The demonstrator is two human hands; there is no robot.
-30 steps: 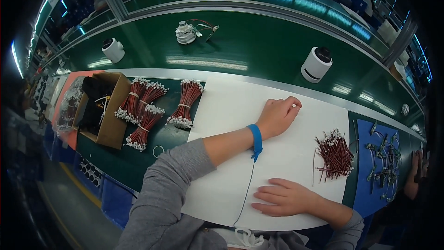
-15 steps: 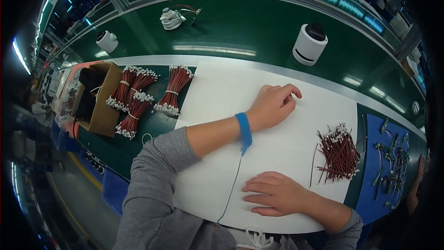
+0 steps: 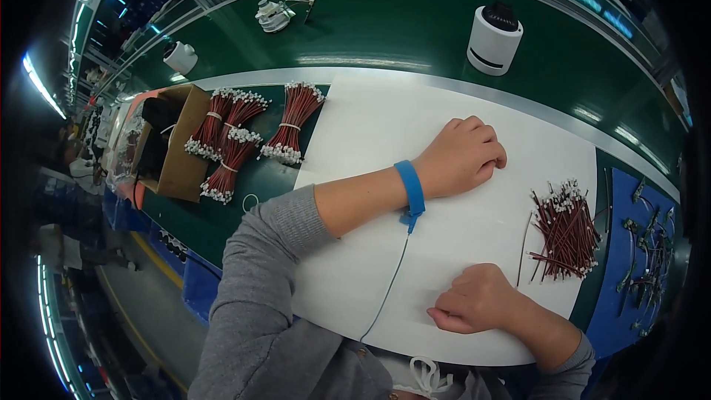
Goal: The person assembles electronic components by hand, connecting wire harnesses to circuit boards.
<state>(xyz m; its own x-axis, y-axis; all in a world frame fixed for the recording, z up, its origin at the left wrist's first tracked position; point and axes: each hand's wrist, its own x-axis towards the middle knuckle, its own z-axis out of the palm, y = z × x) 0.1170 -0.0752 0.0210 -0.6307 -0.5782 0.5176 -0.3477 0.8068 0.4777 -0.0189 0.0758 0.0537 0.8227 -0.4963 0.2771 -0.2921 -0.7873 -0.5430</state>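
My left hand [image 3: 461,157] rests on the white sheet [image 3: 363,133] with its fingers curled in, and no object shows in them. A blue wrist strap [image 3: 411,187] circles that wrist, and its thin cord [image 3: 389,290] runs down toward my body. Lower on the sheet, my right hand [image 3: 478,300] is closed into a fist, with nothing visible in it. The right hand is just left of a loose pile of dark red wires [image 3: 564,233] with white connectors. One single wire [image 3: 523,248] lies apart along the pile's left side.
Tied wire bundles [image 3: 231,137] and a cardboard box [image 3: 185,148] with black items stand at left. A blue mat [image 3: 629,252] with small circuit boards lies far right. On the green shelf beyond are a white cylindrical device [image 3: 495,41], a smaller white device [image 3: 180,58] and a partly assembled unit [image 3: 274,16].
My right hand has gone from spread fingers to a fist and moved slightly right. The left hand's fingers have curled in more. The whole view has shifted a little.
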